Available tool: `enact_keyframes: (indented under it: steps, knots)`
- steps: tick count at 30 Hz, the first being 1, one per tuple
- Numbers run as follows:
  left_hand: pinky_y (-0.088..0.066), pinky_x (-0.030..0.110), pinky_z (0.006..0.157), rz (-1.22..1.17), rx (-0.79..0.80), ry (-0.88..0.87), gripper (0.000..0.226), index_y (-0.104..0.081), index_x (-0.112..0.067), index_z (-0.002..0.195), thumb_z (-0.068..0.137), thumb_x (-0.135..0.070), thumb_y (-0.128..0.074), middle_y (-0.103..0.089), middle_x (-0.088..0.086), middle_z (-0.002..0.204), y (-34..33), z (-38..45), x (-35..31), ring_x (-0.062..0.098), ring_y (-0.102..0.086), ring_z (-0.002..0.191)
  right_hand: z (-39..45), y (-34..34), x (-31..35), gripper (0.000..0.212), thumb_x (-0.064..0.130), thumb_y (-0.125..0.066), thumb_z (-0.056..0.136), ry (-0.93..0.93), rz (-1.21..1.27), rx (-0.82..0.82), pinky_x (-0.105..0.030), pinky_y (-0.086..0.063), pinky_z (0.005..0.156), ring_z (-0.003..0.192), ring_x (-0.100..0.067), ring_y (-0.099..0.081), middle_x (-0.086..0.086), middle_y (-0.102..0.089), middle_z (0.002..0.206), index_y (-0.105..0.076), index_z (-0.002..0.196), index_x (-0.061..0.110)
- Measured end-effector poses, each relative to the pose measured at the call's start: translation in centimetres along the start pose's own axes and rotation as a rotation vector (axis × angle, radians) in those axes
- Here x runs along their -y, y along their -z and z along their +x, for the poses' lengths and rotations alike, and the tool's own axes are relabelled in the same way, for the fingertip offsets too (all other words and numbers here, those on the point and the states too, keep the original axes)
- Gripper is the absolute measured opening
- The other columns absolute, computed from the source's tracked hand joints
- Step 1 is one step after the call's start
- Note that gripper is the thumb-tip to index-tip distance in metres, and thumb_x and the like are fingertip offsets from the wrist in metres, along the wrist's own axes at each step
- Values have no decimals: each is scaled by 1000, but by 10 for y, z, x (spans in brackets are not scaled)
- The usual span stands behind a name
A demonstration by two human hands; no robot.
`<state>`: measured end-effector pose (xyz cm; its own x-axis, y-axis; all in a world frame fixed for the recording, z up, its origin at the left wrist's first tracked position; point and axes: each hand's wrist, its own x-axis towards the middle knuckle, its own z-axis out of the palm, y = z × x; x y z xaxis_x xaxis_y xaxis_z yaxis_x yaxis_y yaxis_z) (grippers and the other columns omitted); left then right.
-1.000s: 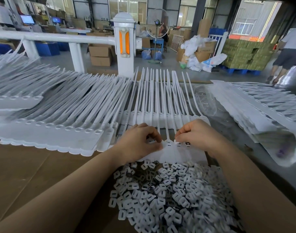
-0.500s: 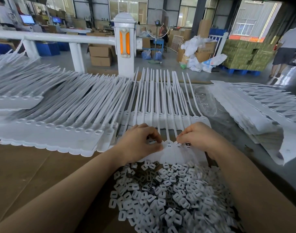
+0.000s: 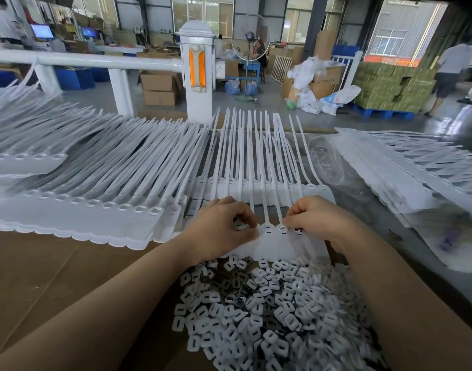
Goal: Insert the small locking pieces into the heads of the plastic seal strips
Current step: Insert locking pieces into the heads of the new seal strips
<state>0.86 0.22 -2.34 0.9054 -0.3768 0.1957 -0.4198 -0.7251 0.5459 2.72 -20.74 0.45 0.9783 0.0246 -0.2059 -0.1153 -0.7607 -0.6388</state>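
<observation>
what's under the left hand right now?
The left hand lies over the heads of the seal strip sheet, fingers curled at a small white piece. Whether that piece is seated, and the heads beneath the palm, are covered.

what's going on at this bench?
A person is fitting locking pieces into seal strip heads. Both hands work at the heads of the strip set lying in front of them: the left hand and the right hand have their fingers curled down onto the head row, apparently pinching small pieces. A loose pile of locking pieces sits just below, on the cardboard-covered table. More stacked strips lie to the left.
</observation>
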Motion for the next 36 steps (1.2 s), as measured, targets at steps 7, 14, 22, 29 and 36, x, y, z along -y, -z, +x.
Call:
enact_keyframes:
  steps: [7, 14, 22, 29, 36]
  knots:
    - [-35, 34, 101, 55, -12, -27, 10, -56, -42, 94, 88, -48, -60, -54, -14, 106, -2, 0, 1, 11, -46, 110, -1, -1, 0, 16, 21, -69, 91, 89, -116, -14, -25, -43, 59, 64, -11, -54, 3, -65, 73, -66, 75, 21]
    - [-30, 35, 95, 353, 28, -297, 39, -49, -35, 129, 92, -25, -46, -47, -7, 121, -11, 3, -9, 15, -40, 113, 0, -1, 1, 12, 23, -70, 89, 88, -125, -14, -26, -44, 61, 72, -13, -59, 1, -67, 79, -65, 78, 21]
    - [-30, 40, 101, 466, 98, -292, 51, -35, -42, 143, 95, -28, -40, -41, -4, 120, -11, 6, -20, 18, -39, 112, 4, -3, 2, 20, 23, -57, 95, 1, -33, -30, -28, -38, 57, 65, -16, -51, -1, -58, 69, -67, 80, 14]
    - [-28, 37, 92, 581, 12, -370, 50, -43, -36, 140, 92, -21, -40, -46, -4, 115, -15, 9, -30, 18, -39, 107, 7, -7, 1, 28, 26, -55, 97, 17, -106, -91, -29, -39, 57, 62, -17, -54, -2, -61, 65, -68, 82, 7]
    - [-25, 33, 95, 226, 132, -224, 47, -51, -49, 135, 98, -21, -39, -41, -12, 115, -11, 10, -12, 11, -36, 110, 7, -8, -3, 21, 20, -55, 93, 128, -154, -160, -31, -43, 61, 65, -19, -56, -17, -71, 86, -68, 89, 4]
